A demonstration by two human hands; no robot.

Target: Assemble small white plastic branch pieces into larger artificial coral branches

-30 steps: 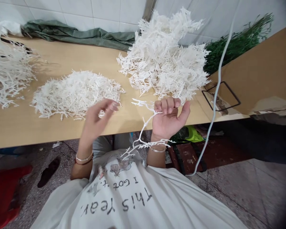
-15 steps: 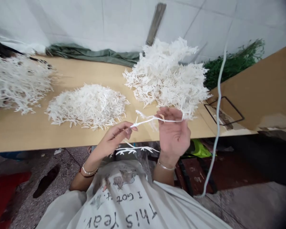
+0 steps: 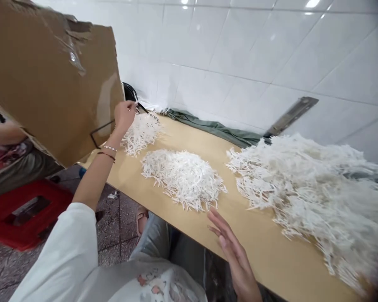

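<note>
My left hand (image 3: 124, 115) is stretched out to the far left, above the left pile of white plastic branches (image 3: 142, 133). Its fingers are pinched, and a thin white tip of a branch shows at them; most of that branch is hidden. Near the front edge of the table, my right hand (image 3: 234, 256) is open and holds nothing, its fingers extended. Its fingertips are close to the middle pile of white branches (image 3: 185, 178). A larger white pile (image 3: 321, 197) spreads over the right side.
A big cardboard sheet (image 3: 56, 84) stands upright at the left, beside a black wire frame (image 3: 96, 138). Green cloth (image 3: 208, 126) lies along the tiled wall, with a metal strip (image 3: 291, 115) leaning there. A red stool (image 3: 28, 214) and another person's arm (image 3: 6, 133) are at left.
My left hand has moved from in front of me to the left pile with the branch. My right hand has let go of the branch and dropped lower. The view has turned left.
</note>
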